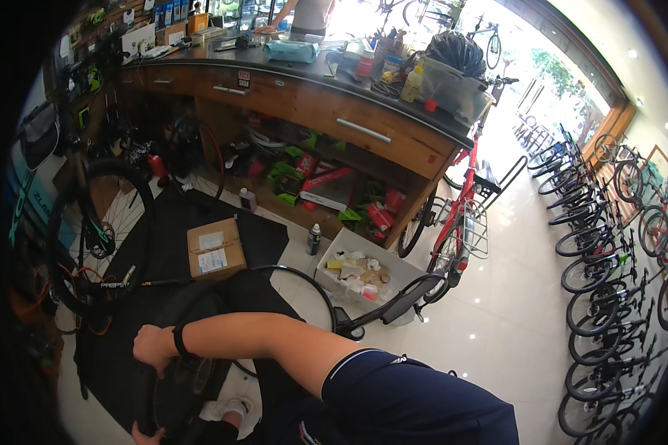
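Note:
A black bicycle wheel [153, 397] lies low in front of me, dark against the black mat, with its spokes hard to make out. My right hand [154, 347], a dark band on its wrist, is closed on the tyre at the wheel's far left side. At the lower edge my left hand [148, 434] shows only in part, thumb and fingers around the near part of the same tyre. Beside the wheel, a white shoe [234, 407] shows by my legs. My right forearm hides part of the wheel.
A cardboard box [215, 251] sits on the black mat [267, 236]. Near it are a spray can [314, 239], a bin of litter [401, 285] and a floor pump [382, 315]. A bicycle wheel [145, 200] stands left; a workbench [304, 96] and a red bicycle [460, 211] are beyond.

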Demonstrator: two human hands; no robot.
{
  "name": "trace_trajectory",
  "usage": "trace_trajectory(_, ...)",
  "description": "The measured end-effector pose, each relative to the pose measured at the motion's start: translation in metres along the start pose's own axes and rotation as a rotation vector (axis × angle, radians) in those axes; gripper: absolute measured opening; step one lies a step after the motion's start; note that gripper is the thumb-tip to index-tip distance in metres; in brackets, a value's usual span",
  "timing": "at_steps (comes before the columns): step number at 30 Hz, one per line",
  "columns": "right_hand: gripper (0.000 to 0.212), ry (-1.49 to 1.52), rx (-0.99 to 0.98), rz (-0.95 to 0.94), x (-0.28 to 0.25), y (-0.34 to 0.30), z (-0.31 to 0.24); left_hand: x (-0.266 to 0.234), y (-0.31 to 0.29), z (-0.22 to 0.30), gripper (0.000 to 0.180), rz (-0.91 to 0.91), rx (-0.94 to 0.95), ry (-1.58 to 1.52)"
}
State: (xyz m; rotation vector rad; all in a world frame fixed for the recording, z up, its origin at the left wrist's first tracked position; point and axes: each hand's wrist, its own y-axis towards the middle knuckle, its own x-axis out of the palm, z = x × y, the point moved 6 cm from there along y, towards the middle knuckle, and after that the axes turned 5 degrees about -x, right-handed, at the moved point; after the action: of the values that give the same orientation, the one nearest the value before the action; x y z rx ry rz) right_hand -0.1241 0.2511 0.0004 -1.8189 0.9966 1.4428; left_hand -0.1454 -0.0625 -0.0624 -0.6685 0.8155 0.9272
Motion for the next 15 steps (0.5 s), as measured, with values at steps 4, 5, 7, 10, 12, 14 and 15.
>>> trace_trajectory(4,0.063,0.109,0.03,0.127,-0.019,-0.025,0.039,-0.032,-0.007,0.09,0.062,0.078,-0.012,0.024)
trace_trajectory(5,0.065,0.166,0.054,0.115,-0.023,-0.035,0.051,-0.042,-0.009,0.11,0.058,0.124,-0.031,0.037)
trace_trajectory(7,0.068,0.227,0.104,0.064,-0.016,-0.048,0.07,-0.044,0.005,0.124,0.055,0.042,-0.069,0.088)
trace_trajectory(10,0.074,0.266,0.196,-0.065,0.011,-0.064,0.097,-0.032,0.021,0.142,0.05,0.001,0.086,0.102)
trace_trajectory(12,0.079,0.322,0.271,-0.187,0.033,-0.077,0.097,-0.017,0.021,0.162,0.049,0.033,0.272,0.112)
trace_trajectory(14,0.087,0.437,0.244,-0.184,0.032,-0.08,0.094,-0.012,0.028,0.158,0.058,0.058,0.171,0.158)
trace_trajectory(15,0.088,0.513,0.194,-0.152,0.024,-0.083,0.087,-0.004,0.032,0.155,0.069,0.037,0.045,0.154)
